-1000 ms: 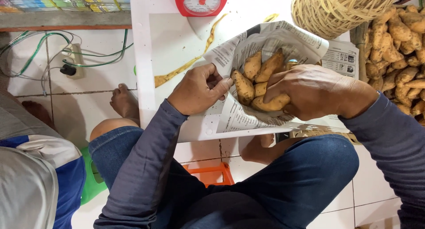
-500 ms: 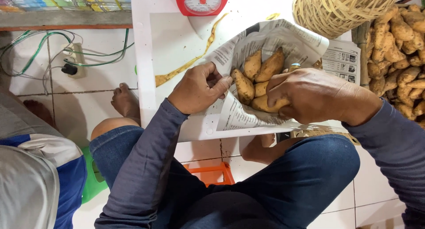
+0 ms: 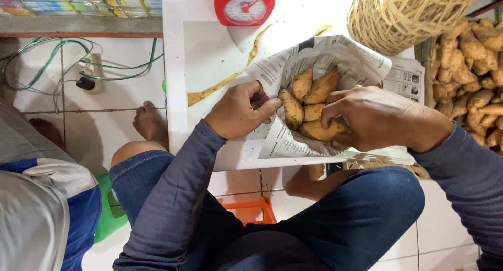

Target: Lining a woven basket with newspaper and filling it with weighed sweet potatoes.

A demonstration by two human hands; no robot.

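Nearest the camera, blue-jeaned knees are seen above an orange stool (image 3: 251, 211) on the tiled floor. Just beyond, on the white table (image 3: 209, 56), a newspaper sheet (image 3: 325, 56) is cupped around a small heap of tan tubers (image 3: 309, 101). Its near edge is pinched by the fingers of the left hand (image 3: 238, 109); the fingers of the right hand (image 3: 377, 116) are curled around the lowest tuber and the paper beneath it. The tubers are judged firm, knobbly and fairly heavy, the paper thin and easily torn, so the bundle is best supported from underneath. Farther off, a red scale (image 3: 243, 5), a woven basket (image 3: 403, 12) and a loose tuber pile (image 3: 474, 72) are seen.
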